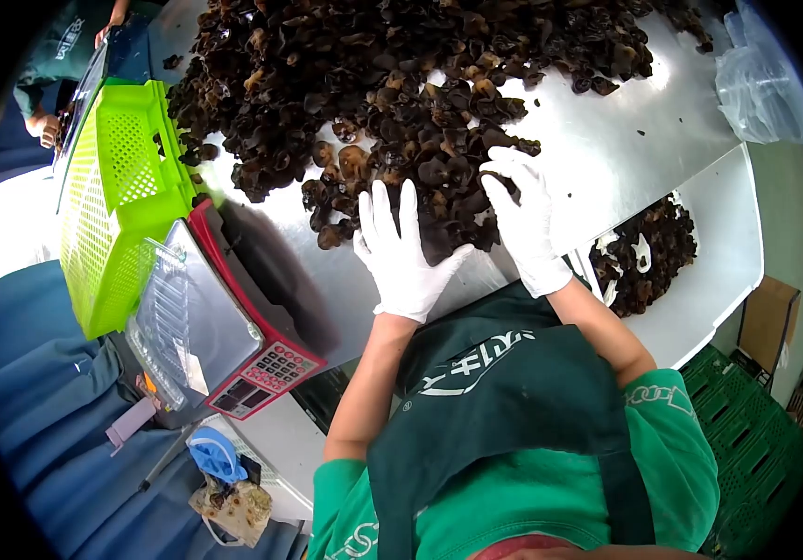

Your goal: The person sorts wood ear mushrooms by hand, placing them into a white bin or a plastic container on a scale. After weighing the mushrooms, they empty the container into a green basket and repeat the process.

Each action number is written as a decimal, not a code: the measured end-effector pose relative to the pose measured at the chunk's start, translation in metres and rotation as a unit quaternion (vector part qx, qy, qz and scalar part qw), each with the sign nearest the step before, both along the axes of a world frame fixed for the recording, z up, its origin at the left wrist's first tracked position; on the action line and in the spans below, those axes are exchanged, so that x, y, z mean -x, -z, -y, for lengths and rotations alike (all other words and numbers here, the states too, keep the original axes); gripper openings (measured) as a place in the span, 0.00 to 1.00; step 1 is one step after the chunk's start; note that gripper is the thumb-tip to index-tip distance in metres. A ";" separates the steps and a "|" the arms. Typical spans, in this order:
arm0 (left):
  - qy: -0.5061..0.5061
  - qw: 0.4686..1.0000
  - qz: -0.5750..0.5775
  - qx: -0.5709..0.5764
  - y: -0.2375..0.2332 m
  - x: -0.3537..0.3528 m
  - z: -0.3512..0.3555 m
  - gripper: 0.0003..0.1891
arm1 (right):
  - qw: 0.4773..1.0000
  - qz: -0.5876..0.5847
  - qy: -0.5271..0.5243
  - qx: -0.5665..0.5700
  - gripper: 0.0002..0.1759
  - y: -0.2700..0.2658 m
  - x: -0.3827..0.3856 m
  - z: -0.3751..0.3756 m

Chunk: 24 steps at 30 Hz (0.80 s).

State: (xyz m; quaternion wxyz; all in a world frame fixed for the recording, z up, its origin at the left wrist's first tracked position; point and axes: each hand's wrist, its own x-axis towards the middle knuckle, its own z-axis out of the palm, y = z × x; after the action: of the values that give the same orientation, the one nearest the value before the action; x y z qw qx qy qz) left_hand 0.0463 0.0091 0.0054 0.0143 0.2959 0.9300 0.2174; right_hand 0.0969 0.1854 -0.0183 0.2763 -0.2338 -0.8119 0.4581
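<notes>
Metal surface (598, 149) heaped with dark, curled fungus pieces (401, 56). Left hand (399, 257), white-gloved, fingers spread at heap's near edge. Right hand (525, 224), also white-gloved, fingers curved at heap's edge. At left, lime-green basket (84, 257) beside red-edged scale (275, 369) with keypad. At right, white bin (733, 219) holding more fungus; crumpled clear bag (766, 84) beyond. Top left, another person's hand (44, 129).

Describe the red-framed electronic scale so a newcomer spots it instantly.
Find the shiny metal table heaped with dark brown, curled fungus. At image left, next to the lime-green perforated plastic crate, sits the red-framed electronic scale. Unlike the crate, it carries a keypad.
</notes>
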 end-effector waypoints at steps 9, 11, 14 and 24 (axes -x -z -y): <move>-0.034 0.996 -0.072 -0.045 0.005 -0.019 0.010 0.62 | 0.967 0.060 -0.020 0.246 0.10 -0.010 -0.001 -0.019; -0.046 0.995 -0.053 -0.068 0.008 -0.028 0.017 0.62 | 0.980 0.068 -0.023 0.186 0.09 -0.011 -0.001 -0.021; -0.028 0.995 -0.038 -0.092 0.012 -0.031 0.022 0.63 | 0.997 0.048 -0.061 0.011 0.07 -0.013 -0.002 -0.022; -0.020 0.995 -0.046 -0.082 0.015 -0.026 0.013 0.62 | 0.960 0.032 -0.016 0.277 0.08 -0.028 0.000 -0.017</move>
State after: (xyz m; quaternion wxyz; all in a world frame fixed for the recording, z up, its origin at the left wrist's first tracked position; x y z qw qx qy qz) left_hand 0.0721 -0.0041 -0.0091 -0.0575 0.2873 0.9145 0.2790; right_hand 0.0969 0.2025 0.0094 0.1673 -0.3025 -0.6654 0.6617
